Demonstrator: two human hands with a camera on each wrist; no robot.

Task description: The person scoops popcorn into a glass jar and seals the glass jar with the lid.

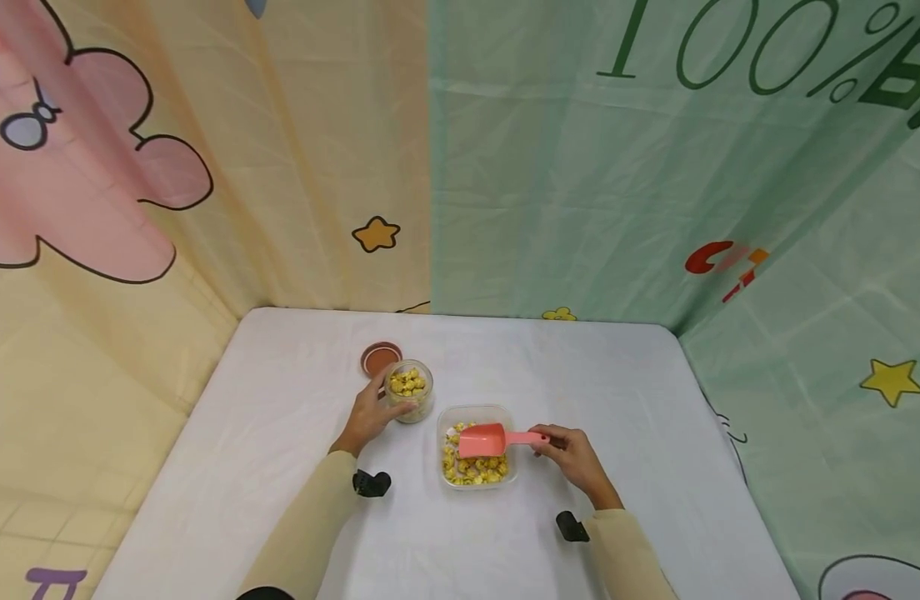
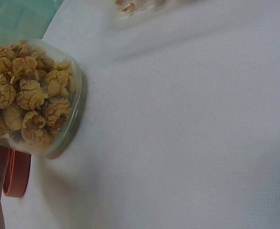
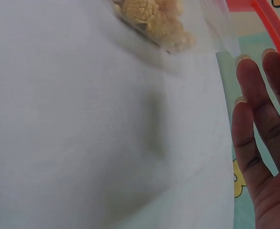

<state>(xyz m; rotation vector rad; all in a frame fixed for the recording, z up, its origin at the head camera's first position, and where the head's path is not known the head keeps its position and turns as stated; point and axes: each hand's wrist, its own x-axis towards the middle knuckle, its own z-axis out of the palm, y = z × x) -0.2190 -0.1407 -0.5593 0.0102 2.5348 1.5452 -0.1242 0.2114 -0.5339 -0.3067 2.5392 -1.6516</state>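
Observation:
My left hand (image 1: 375, 412) grips a clear jar (image 1: 422, 406) from its left side, thumb across the front. Yellow popcorn (image 2: 30, 95) fills much of the jar. In my right hand (image 1: 571, 457), thumb and fingers pinch the handle end of a pink scoop (image 1: 484, 441). The scoop's head is over a clear square container (image 1: 478, 410), which holds more popcorn (image 1: 475, 475) and stands right of the jar. In the right wrist view, the red handle (image 3: 273, 28) runs past the fingers (image 3: 252, 86), several of them spread loosely.
A brown round lid (image 1: 381, 358) lies behind the jar at its left. Everything stands on a white-covered table (image 1: 580, 375). Printed curtains (image 1: 542, 183) rise along the table's back and sides. Black wrist mounts (image 1: 372, 483) stick out near both sleeves.

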